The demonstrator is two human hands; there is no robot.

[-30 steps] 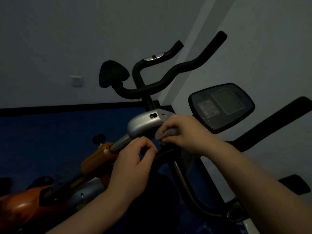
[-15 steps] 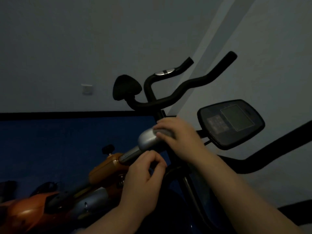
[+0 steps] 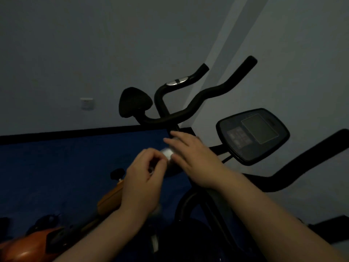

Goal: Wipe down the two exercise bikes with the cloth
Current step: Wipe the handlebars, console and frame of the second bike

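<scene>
- Dimly lit frame; landmark taken as the rounded silver metal housing (image 3: pixel 167 153) on the stem of the orange-bodied exercise bike (image 3: pixel 111 193).
- Right hand (image 3: pixel 190 157) lies palm-down over the top and right side of the silver housing, fingers (image 3: pixel 171 141) stretched out flat and loose, not clenched. No cloth is visible under it; whether one is pressed beneath the palm cannot be told.
- Left hand (image 3: pixel 143 178) sits just left of and below the housing, its fingers (image 3: pixel 154 157) curled in with thumb and fingertips pinched together. Something small and pale may be in the pinch, too blurred to identify.
- Black curved handlebars (image 3: pixel 205 95) rise above and behind the housing, with a black padded saddle-shaped rest (image 3: pixel 133 104) up and to its left.
- Black console with a grey screen (image 3: pixel 253 135), on the second black-framed exercise bike (image 3: pixel 306 159), stands right of the housing, apart from the right hand.
- Orange body slopes down and left from the housing over the blue floor (image 3: pixel 56 167).
- White wall switch (image 3: pixel 87 104) on the grey wall, far upper left of the housing.
</scene>
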